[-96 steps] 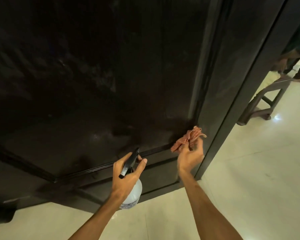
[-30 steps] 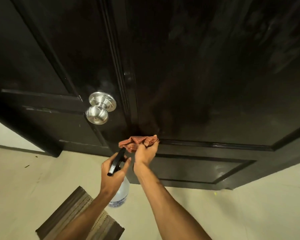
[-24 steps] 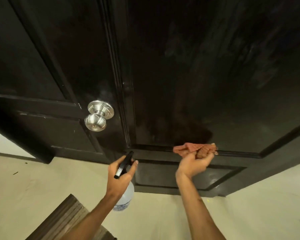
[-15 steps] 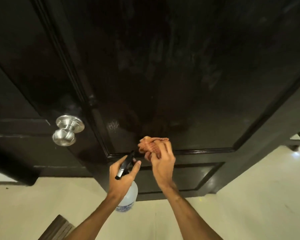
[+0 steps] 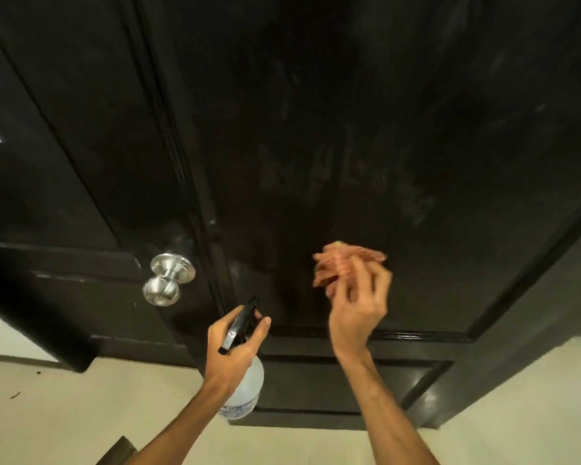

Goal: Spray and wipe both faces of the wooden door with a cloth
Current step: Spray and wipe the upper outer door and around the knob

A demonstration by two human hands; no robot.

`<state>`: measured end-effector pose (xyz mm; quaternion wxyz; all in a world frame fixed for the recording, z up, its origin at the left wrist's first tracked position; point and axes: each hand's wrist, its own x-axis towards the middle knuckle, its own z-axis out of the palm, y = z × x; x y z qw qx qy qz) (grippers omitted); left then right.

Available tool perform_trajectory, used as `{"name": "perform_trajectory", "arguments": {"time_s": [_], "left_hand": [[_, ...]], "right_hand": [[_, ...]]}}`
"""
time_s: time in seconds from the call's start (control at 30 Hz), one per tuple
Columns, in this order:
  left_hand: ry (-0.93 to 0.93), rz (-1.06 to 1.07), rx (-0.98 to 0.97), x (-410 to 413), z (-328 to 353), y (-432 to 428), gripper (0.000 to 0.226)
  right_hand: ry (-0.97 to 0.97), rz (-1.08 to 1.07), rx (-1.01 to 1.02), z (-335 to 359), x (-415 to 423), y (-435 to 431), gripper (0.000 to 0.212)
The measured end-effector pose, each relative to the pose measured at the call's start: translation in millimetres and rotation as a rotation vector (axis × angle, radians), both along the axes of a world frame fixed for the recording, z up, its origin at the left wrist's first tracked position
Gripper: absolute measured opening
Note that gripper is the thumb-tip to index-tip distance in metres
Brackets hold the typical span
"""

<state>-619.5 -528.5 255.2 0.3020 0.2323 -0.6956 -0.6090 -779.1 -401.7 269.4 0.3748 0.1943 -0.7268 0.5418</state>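
The dark wooden door (image 5: 332,129) fills most of the head view, with faint wet streaks on its large panel. My right hand (image 5: 358,307) grips a bunched reddish cloth (image 5: 341,265) against the lower part of that panel; hand and cloth are motion-blurred. My left hand (image 5: 233,350) grips a clear spray bottle (image 5: 245,391) by its black trigger head, nozzle towards the door, just left of and below the right hand.
A silver round door knob (image 5: 168,278) sticks out at the left of the panel. Pale tiled floor (image 5: 64,414) runs below the door. A corner of a brown mat (image 5: 118,453) shows at the bottom edge.
My right hand has moved the cloth up and to the right, off the panel's lower moulding and onto the panel. The view has tilted slightly upward. The left hand keeps the bottle in the same hold.
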Motion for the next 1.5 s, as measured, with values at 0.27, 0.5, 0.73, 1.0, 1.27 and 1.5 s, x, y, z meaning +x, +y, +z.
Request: {"name": "perform_trajectory", "arguments": {"time_s": [0.27, 0.5, 0.73, 1.0, 1.27, 1.5], "left_hand": [[0.037, 0.127, 0.006, 16.1, 16.5, -14.2, 0.010], [0.110, 0.138, -0.063, 15.4, 52.9, -28.7, 0.011], [0.135, 0.148, -0.040, 19.9, 59.4, -20.7, 0.009], [0.164, 0.086, -0.079, -6.1, 82.6, -6.6, 0.008], [0.157, 0.007, -0.155, -27.2, 96.8, 12.9, 0.010], [0.055, 0.053, -0.086, -47.1, 73.7, 27.7, 0.028]], "right_hand": [[0.451, 0.207, 0.450, 43.9, 34.9, -80.1, 0.043], [0.237, -0.052, 0.154, 120.2, 13.6, -68.4, 0.040], [0.563, 0.158, 0.635, 120.3, 26.9, -84.2, 0.060], [0.506, 0.027, 0.529, 172.6, 17.0, -77.4, 0.055], [0.116, -0.316, -0.034, 153.6, -60.9, 34.8, 0.045], [0.506, 0.007, 0.680, 50.0, -49.4, 24.9, 0.060]]}}
